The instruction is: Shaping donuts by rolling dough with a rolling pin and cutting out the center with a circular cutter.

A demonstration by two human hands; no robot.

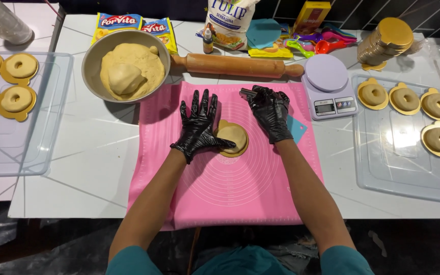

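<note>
Dough disc (pixel 231 136) lies on a gold card mid pink mat (pixel 220 193). Left hand (pixel 198 127), fingers spread, touches its edge; right hand (pixel 270 112) curls just beside. Yellow-blue packets (pixel 120 23) at eleven o'clock, white bag (pixel 227 23) at twelve.

Both forearms reach forward, bare from the teal sleeves at the upper arms to the wrists, and both hands wear black gloves. The left hand (pixel 198 126) lies palm down with its fingers spread and pointing away from the body, the thumb angled inward toward the other hand. The right hand (pixel 270 112) sits just beside it and slightly farther forward, its fingers curled in on themselves in a loose fist, knuckles up. The two forearms converge slightly as they go, so the hands lie closer together than the elbows.
</note>
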